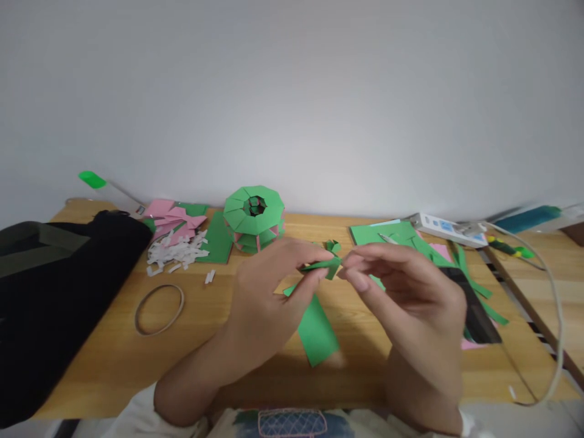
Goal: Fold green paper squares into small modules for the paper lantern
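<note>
Both my hands are raised over the wooden table (114, 359), pinching one small folded green paper piece (325, 266) between them. My left hand (269, 292) grips its left end with thumb and fingers closed. My right hand (401, 292) pinches the right end with its fingertips together. Below the hands a green paper strip (316, 331) lies flat on the table. A round green and pink folded paper ring (254, 218) stands behind my left hand.
A black bag (59, 292) fills the left side. White paper scraps (176, 252), pink folded pieces (171, 218) and a thin ring (159, 309) lie at left. Green sheets and strips (401, 238), a white device (449, 229), a dark phone (472, 307) and a cable (554, 316) lie at right.
</note>
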The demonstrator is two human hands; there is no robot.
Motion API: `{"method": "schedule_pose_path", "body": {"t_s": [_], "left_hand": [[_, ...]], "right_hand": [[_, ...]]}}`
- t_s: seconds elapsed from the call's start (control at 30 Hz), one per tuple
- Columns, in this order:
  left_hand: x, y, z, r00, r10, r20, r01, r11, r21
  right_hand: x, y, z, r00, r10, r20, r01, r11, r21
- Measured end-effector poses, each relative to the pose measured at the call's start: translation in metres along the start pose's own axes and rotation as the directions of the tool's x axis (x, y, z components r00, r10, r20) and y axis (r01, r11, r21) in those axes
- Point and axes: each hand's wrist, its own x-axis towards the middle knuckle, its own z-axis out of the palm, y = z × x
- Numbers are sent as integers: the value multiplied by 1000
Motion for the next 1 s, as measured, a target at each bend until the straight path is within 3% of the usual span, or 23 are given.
{"method": "schedule_pose_path", "body": {"t_s": [0.17, 0.33, 0.4, 0.47, 0.5, 0.53, 0.67, 0.8, 0.9, 1.0], "left_hand": [[0, -2, 2, 998, 64, 13, -65, 995, 82], [5, -13, 9, 994, 104, -24, -100, 988, 113], [9, -21, 11, 997, 72, -12, -71, 991, 112], [12, -30, 13, 1000, -11, 1, 11, 993, 119], [14, -35, 14, 997, -69, 26, 64, 987, 148], [16, -40, 16, 990, -129, 65, 114, 974, 196], [20, -66, 36, 895, -348, 278, 210, 880, 426], [22, -91, 68, 816, -492, 304, 273, 792, 546], [22, -108, 84, 772, -550, 318, 310, 764, 566], [21, -123, 88, 758, -550, 352, 338, 792, 509]], "right_hand": [[6, 9, -4, 987, 38, 153, -29, 998, -61], [10, 16, -8, 988, 46, 145, -42, 999, -32], [17, 25, -12, 994, 60, 90, -53, 995, -82], [28, 41, -17, 993, 111, -38, -117, 961, -249], [35, 53, -19, 977, 170, -130, -208, 896, -392], [43, 66, -22, 949, 260, -176, -314, 778, -544], [62, 119, -29, 891, 426, -159, -413, 613, -674], [60, 149, -23, 811, 574, -108, -447, 491, -747], [57, 154, -19, 773, 633, -32, -428, 484, -763], [57, 147, -20, 761, 647, 41, -405, 525, -749]]}}
